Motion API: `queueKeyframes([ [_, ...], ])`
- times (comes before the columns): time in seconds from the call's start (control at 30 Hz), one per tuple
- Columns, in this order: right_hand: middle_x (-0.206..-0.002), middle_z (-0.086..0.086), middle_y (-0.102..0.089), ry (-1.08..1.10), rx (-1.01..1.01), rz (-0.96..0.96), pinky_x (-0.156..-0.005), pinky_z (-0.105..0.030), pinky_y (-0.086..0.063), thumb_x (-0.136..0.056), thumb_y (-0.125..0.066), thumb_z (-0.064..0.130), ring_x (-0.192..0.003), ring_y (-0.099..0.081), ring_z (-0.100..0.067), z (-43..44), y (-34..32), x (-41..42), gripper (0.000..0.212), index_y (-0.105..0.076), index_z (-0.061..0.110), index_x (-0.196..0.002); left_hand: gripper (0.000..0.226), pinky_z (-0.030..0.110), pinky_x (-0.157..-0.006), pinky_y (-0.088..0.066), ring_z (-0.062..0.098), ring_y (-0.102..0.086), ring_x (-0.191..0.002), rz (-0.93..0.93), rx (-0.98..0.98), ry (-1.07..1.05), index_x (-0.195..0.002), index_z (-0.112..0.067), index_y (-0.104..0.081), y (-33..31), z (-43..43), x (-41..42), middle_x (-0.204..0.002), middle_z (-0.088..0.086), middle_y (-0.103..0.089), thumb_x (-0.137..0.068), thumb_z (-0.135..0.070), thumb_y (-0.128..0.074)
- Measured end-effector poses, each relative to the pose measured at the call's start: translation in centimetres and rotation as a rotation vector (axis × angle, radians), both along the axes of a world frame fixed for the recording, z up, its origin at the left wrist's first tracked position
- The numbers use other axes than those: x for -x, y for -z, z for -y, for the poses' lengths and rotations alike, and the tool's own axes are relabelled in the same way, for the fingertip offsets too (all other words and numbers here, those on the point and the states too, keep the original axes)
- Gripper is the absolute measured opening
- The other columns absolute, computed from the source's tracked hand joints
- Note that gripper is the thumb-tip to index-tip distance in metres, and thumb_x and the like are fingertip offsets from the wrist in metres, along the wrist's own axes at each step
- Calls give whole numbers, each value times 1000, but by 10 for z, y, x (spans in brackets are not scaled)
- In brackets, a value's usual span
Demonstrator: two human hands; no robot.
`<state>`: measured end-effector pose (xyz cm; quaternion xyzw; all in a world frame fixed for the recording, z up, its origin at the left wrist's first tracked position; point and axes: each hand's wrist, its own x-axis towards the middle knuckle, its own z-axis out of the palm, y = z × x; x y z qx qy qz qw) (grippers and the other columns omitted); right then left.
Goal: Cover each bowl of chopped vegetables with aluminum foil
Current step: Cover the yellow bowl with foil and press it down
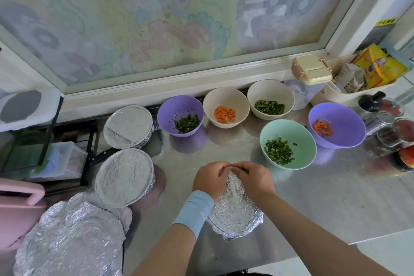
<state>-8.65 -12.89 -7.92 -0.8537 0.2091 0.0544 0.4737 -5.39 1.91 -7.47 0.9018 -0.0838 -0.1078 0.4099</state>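
Home kitchen: steel counter (313,197), vegetable bowls (226,107), spice jars (380,121).

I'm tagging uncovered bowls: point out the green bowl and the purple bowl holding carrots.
green bowl (300,136): head view, bare inner wall.
purple bowl holding carrots (347,127): head view, bare inner wall.

Worktop (313,197): sheet metal, pale grey, faintly textured, soft sheen, with blurred reflections under the bowls.

Foil sheet (235,213), lower centre: thin metal foil, crinkled all over, glittery.

Far foil cover (128,126) and near foil cover (125,178), left: flatter tops, finely wrinkled, crimped rims.

Foil pile (71,237), lower left: heavily creased, bright.

Left purple bowl (180,114), right purple bowl (340,123), left beige bowl (226,101), right beige bowl (270,92), mint bowl (289,132): plastic by look, smooth, satin to matt.

Wristband (195,210): pale blue cloth, matt.

Shaker (380,122), right edge: polished metal.

Container lid (311,69), upper right: cream plastic, smooth.
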Motion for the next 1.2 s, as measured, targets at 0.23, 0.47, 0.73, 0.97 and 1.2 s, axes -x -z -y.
queueKeyframes([
  [0.23,-79,23,-71,-15,19,-9,-74,-19,-52,-86,-71,34,-77,-63,6,-1,-1,-2,7,-77,35,-89,18,30,-80,-51,14,-65,-87,-14,-59,-5,-102,-23,-73,3,3,-3,-95,-7,-74,-97,-27,-57],
  [0.47,-85,17,-71,-12,3,-20,-76,-26,-55,-89,-68,36,-77,-64,1,3,2,5,14,-72,34,-102,18,31,-74,-50,17,-64,-86,23,-114,-88,-100,-24,-68,7,-3,6,-92,-6,-71,-99,-28,-50],
  [0.73,-76,19,-71,24,9,-27,-73,-26,-55,-86,-72,34,-73,-64,1,-6,1,3,5,-77,33,-88,17,30,-79,-52,13,-66,-86,46,-38,30,-99,-23,-75,4,-3,-2,-93,-7,-74,-94,-28,-60],
  [0.97,-79,20,-72,-2,18,-42,-77,-30,-56,-85,-72,37,-76,-66,1,-6,4,0,6,-77,34,-88,20,29,-76,-48,17,-64,-87,36,-104,2,-101,-23,-70,8,-1,0,-95,-4,-72,-99,-31,-53],
  [1.2,-92,16,-70,-39,163,47,-74,-23,-52,-86,-72,35,-79,-64,-2,-4,3,8,18,-73,28,-102,22,27,-81,-49,16,-63,-93,101,-111,-50,-107,-21,-70,10,-8,8,-100,-5,-71,-100,-27,-50],
])
